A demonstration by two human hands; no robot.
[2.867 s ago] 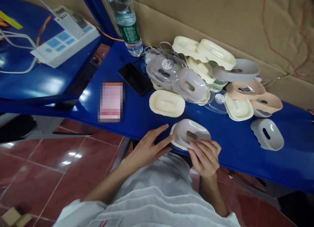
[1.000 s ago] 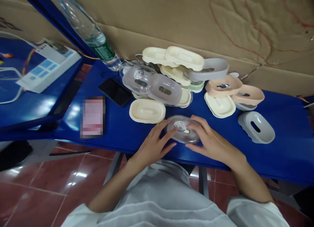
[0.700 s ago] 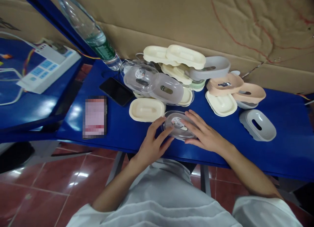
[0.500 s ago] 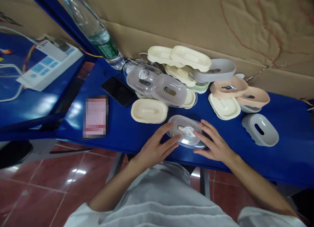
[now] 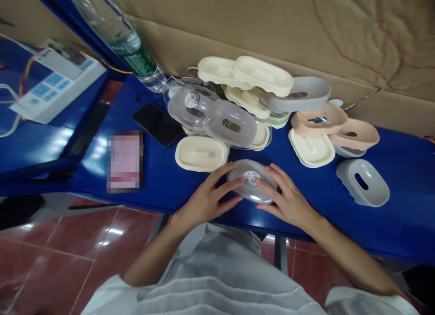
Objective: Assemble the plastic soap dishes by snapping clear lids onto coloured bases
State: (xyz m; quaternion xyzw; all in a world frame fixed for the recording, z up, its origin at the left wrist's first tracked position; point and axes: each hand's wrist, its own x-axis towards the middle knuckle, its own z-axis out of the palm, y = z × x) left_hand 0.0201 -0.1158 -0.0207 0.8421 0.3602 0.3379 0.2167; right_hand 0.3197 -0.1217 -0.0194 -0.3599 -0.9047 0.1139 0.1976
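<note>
An oval grey soap box [image 5: 253,195] under a clear lid with a round white sticker lies near the front edge of the blue table. My left hand [image 5: 212,197] grips its left side, thumb and fingers spread along the rim. From the right, my right hand [image 5: 288,197] holds the other side, with fingertips on top of the lid by the sticker. Just behind my left hand is a cream soap tray [image 5: 202,154]. Lid and box appear lined up; the underside is hidden.
Behind lie stacked cream trays [image 5: 263,75], grey boxes with clear lids [image 5: 193,104] and peach boxes [image 5: 355,138]. A grey box [image 5: 372,183] stands right. Leftward are a phone [image 5: 158,123], a blurred pink card [image 5: 125,161], a water bottle [image 5: 137,56] and a power strip [image 5: 57,88].
The clear lid, which stuck out past the box's right end, now sits lined up over it. Both hands have moved slightly left with it in the picture; the view has shifted a little.
</note>
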